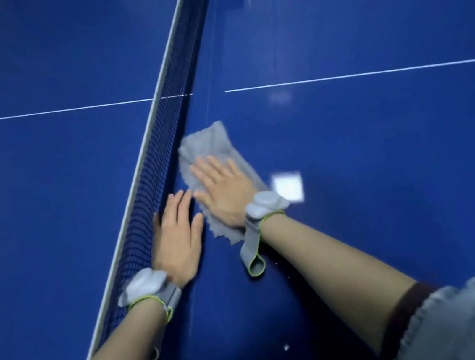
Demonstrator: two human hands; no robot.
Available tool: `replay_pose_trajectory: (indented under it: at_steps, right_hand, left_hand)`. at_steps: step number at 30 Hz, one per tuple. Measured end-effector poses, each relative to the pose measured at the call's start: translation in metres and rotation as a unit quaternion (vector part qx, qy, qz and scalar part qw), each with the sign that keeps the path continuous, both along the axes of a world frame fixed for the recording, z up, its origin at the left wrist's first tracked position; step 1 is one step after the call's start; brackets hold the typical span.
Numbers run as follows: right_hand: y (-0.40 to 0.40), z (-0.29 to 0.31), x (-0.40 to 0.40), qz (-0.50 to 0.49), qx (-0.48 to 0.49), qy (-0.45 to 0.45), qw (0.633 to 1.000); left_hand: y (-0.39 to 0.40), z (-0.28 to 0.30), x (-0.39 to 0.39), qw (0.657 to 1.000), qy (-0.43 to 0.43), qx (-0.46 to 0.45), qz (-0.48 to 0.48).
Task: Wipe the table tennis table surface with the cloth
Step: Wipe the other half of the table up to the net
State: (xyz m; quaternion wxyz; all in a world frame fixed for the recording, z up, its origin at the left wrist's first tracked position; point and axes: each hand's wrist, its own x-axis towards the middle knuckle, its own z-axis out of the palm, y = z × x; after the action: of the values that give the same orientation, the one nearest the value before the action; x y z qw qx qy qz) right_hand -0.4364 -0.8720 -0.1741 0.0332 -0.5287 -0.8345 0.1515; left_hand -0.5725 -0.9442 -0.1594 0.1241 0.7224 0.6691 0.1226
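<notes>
A grey cloth [209,147] lies flat on the blue table tennis table [382,157], just right of the net. My right hand [223,189] presses on the cloth with straight, spread fingers and covers its middle. Beside it, my left hand [177,239] rests flat on the bare table surface, its fingers straight and its outer edge against the foot of the net. The left thumb almost meets the cloth's near edge. Both wrists carry grey bands with green trim.
The dark net [173,96] with its white top band runs diagonally from lower left to top centre. A white centre line [368,73] crosses the table beyond the cloth. A bright square light reflection [288,187] sits right of my right wrist.
</notes>
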Motion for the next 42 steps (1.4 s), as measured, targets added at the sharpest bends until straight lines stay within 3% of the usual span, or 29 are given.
replay_pose_trajectory:
  at_steps: [3,5,9,13,19,23,29,34,38,42]
  right_hand:
    - [-0.038,-0.001,0.007,0.103,0.015,-0.012,0.995]
    - [-0.059,-0.002,0.026,0.107,0.005,-0.004,0.994]
    - [-0.079,-0.001,0.097,0.012,-0.027,0.036,0.999]
    - [-0.08,0.004,0.192,-0.126,-0.017,0.021,0.992]
    - [-0.12,0.011,0.333,-0.28,-0.013,-0.014,0.96]
    - [-0.166,0.011,0.378,-0.381,-0.016,-0.014,0.924]
    - [-0.214,0.006,0.369,-0.514,0.001,-0.01,0.858]
    - [-0.229,0.007,0.311,-0.555,-0.009,-0.007,0.831]
    - [-0.215,0.008,0.249,-0.542,-0.023,-0.004,0.84]
    - [-0.171,0.007,0.176,-0.477,-0.017,0.006,0.879]
  left_hand:
    - [0.003,0.009,0.006,0.999,-0.018,-0.001,0.036]
    - [0.001,0.016,0.013,0.998,-0.027,0.007,0.051]
    - [-0.021,0.024,0.039,0.998,-0.024,0.0,0.059]
    - [-0.044,0.028,0.067,0.999,0.003,-0.016,0.052]
    - [-0.073,0.035,0.094,0.999,0.007,-0.047,0.012]
    - [-0.088,0.032,0.1,0.998,0.016,-0.054,-0.002]
    - [-0.091,0.035,0.115,0.998,-0.005,-0.056,-0.028]
    - [-0.09,0.039,0.098,0.998,-0.023,-0.05,0.009]
    - [-0.103,0.032,0.086,0.999,-0.001,-0.053,0.008]
    - [-0.127,0.031,0.082,0.999,-0.035,-0.039,0.005]
